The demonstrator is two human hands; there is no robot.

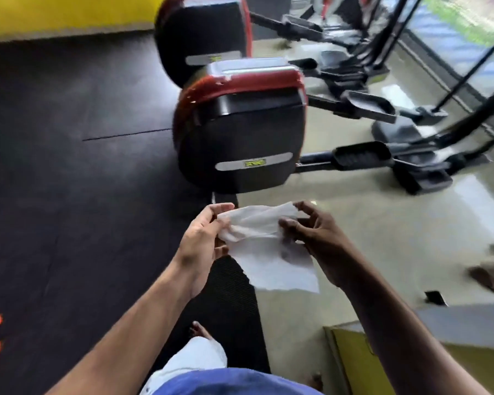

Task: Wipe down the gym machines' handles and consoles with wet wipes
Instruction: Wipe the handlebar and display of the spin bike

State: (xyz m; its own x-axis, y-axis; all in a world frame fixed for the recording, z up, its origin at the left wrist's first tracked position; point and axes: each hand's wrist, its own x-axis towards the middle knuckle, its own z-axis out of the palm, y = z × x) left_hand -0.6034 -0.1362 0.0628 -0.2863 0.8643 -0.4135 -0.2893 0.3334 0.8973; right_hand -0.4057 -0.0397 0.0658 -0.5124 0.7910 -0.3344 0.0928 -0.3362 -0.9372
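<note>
A white wet wipe is stretched between both hands at the centre of the view, its lower part hanging loose with a grey smudge on it. My left hand pinches its left edge. My right hand pinches the right edge with curled fingers. Just beyond the hands stands a black and red elliptical machine housing, with its pedals reaching to the right. No handles or console are in view.
A second elliptical housing stands behind the first, with more machines at the back right. Black rubber matting covers the left floor, pale tile the right. Another person's bare foot is at the right. A yellow box sits at the lower right.
</note>
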